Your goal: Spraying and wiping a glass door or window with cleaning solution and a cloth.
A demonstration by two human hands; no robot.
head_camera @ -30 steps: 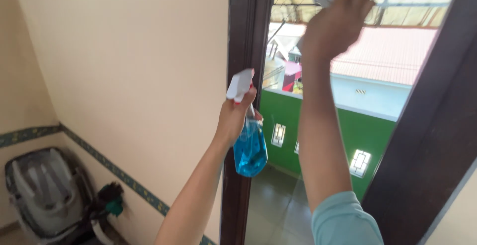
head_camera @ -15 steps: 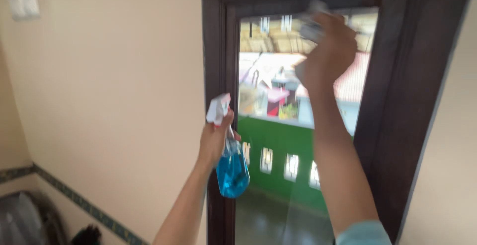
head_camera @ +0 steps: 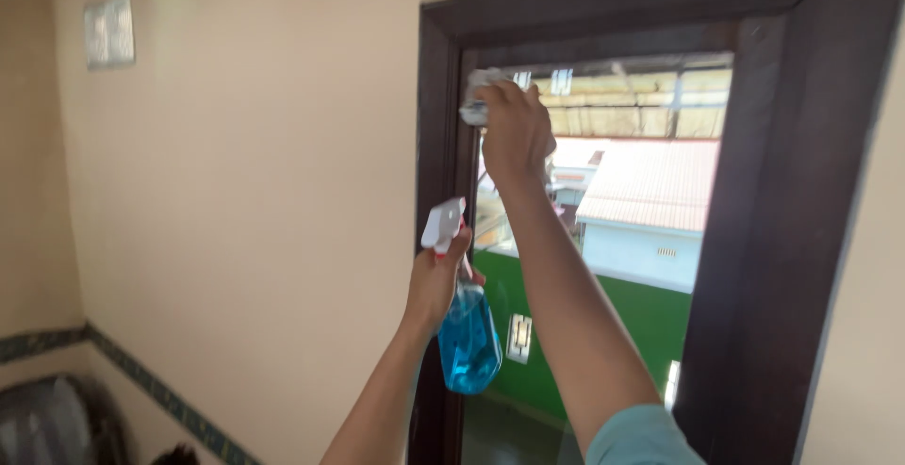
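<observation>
The right hand (head_camera: 514, 130) is raised high against the clear glass window pane (head_camera: 622, 201), its fingers closed on a crumpled white-grey cloth (head_camera: 481, 97) that pokes out above and to the left of the knuckles, pressed to the pane's upper left corner just beside the dark brown wooden window frame (head_camera: 438, 116). Below it and to its left, the left hand (head_camera: 436, 281) is wrapped tight around the neck of a clear plastic spray bottle of blue liquid (head_camera: 468, 342); the white trigger head sticks up above the fist, and the blue body hangs beneath it. Left of both hands runs a cream plaster wall (head_camera: 255, 192), with a pale wall plate (head_camera: 108, 32) far up and to the left.
</observation>
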